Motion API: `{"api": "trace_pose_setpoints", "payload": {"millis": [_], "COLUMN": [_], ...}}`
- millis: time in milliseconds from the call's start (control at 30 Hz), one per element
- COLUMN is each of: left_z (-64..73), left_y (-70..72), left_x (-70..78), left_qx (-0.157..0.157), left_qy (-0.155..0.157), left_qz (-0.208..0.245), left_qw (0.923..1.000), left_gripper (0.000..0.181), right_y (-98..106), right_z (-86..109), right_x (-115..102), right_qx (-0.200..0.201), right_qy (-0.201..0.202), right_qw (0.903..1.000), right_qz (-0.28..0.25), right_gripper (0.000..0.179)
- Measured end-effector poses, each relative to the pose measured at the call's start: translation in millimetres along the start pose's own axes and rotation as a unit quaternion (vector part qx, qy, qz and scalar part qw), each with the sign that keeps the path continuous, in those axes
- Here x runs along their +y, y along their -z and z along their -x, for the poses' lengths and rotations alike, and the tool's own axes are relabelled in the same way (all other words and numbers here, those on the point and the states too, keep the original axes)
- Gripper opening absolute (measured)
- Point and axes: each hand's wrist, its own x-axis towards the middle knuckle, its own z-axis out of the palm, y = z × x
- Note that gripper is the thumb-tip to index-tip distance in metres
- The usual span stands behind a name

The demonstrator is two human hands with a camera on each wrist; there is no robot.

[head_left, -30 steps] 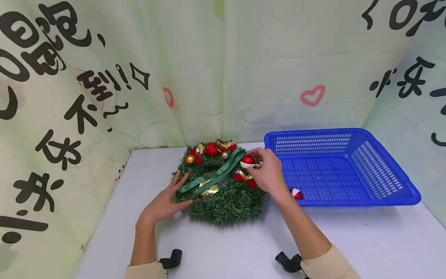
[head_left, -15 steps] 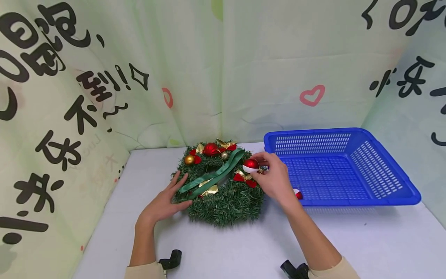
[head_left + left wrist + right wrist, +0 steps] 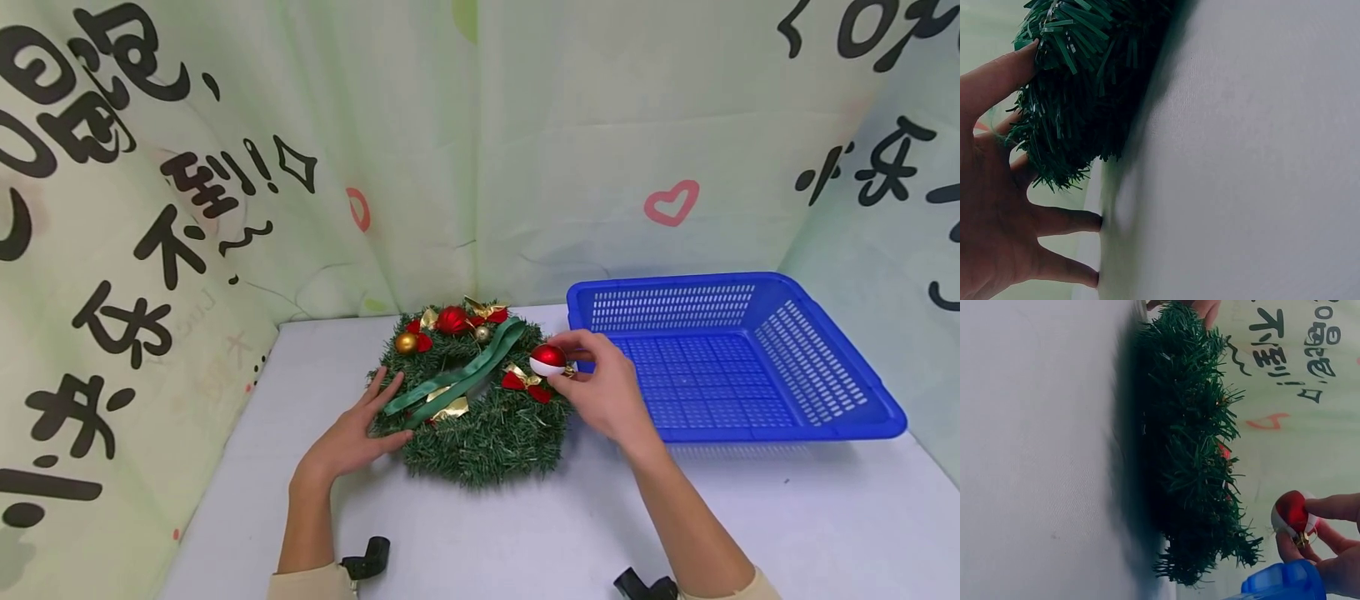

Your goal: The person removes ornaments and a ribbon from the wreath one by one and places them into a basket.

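A green Christmas wreath (image 3: 483,450) lies on the white table, with a green ribbon (image 3: 465,379) across it. On it sit a red ball (image 3: 452,320), a gold ball (image 3: 407,342) and red bows with gold trim (image 3: 527,383). My left hand (image 3: 348,442) rests spread against the wreath's left side; in the left wrist view, two fingertips (image 3: 1094,220) reach the table. Above the wreath's right edge, my right hand (image 3: 606,390) pinches a red-and-white Christmas ball (image 3: 548,359) near its gold cap. In the right wrist view this ball (image 3: 1292,510) hangs clear of the wreath.
A blue plastic basket (image 3: 787,433) stands to the right, its left rim close to my right hand. A printed curtain (image 3: 540,233) encloses the back and sides of the table.
My right hand has drawn the ball a little rightward and toward me, away from the ribbon. Another red-and-white ball, earlier visible in the basket, is now out of sight. The left hand stays put.
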Motion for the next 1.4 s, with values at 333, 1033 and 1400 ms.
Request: {"api": "trace_pose_setpoints", "payload": {"millis": [333,1033,1400], "left_z": [-0.5,-0.1,-1.2], "left_y": [-0.5,-0.7,-0.6], "left_x": [-1.3,-2.9,-1.4], "left_qx": [0.000,-0.001,0.003], "left_qy": [-0.001,0.002,-0.004], "left_qz": [0.003,0.003,0.000], "left_qw": [1.0000,1.0000,1.0000], "left_gripper": [0.091,0.092,0.092], "right_y": [11.9,52.9,72.2], "right_z": [3.1,5.9,2.1], "right_x": [3.5,7.8,20.4], "right_qx": [0.008,0.031,0.031], "right_qy": [0.010,-0.020,-0.037], "right_qw": [0.9999,0.9991,0.9982], "right_qz": [-0.010,-0.019,0.037], "right_gripper": [0.039,0.043,0.046]}}
